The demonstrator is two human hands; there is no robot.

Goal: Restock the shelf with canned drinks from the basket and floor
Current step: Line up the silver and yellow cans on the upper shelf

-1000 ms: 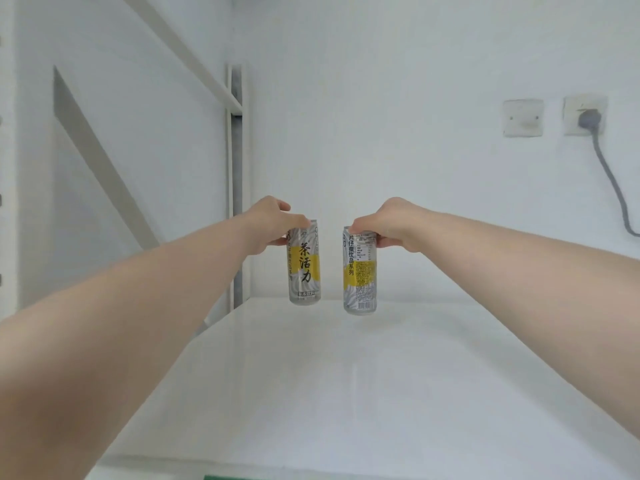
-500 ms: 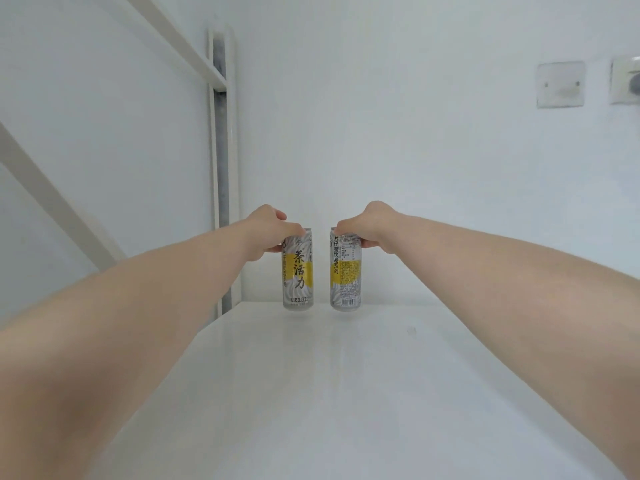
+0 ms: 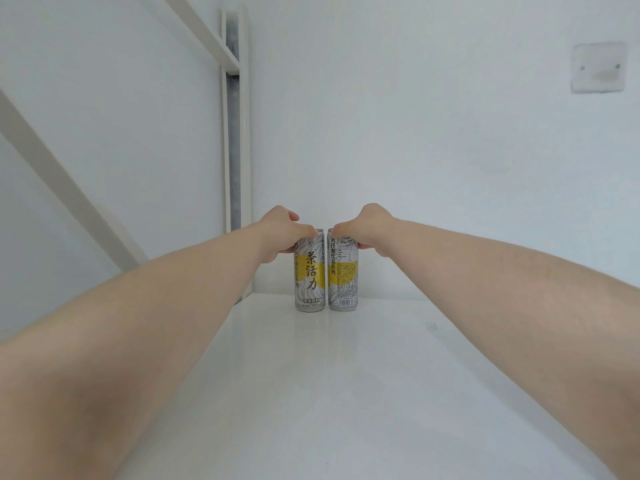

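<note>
Two slim silver-and-yellow drink cans stand upright side by side at the back of the white shelf (image 3: 346, 393), almost touching. My left hand (image 3: 282, 233) grips the top of the left can (image 3: 309, 277), whose front shows large dark characters. The right can (image 3: 343, 277) shows its small-print label and barcode, and my right hand (image 3: 365, 228) grips its top rim. Both arms reach forward over the shelf. The fingers behind the cans are hidden.
A white upright post (image 3: 235, 133) stands at the shelf's back left corner, with a diagonal brace (image 3: 65, 188) on the left side and an upper shelf rail (image 3: 204, 32) above. On the white back wall at upper right is a wall plate (image 3: 598, 68).
Both cans have come down from just above the shelf to stand on it, closer together and farther back. My view has moved in and tilted; the socket and cable have left the frame.
</note>
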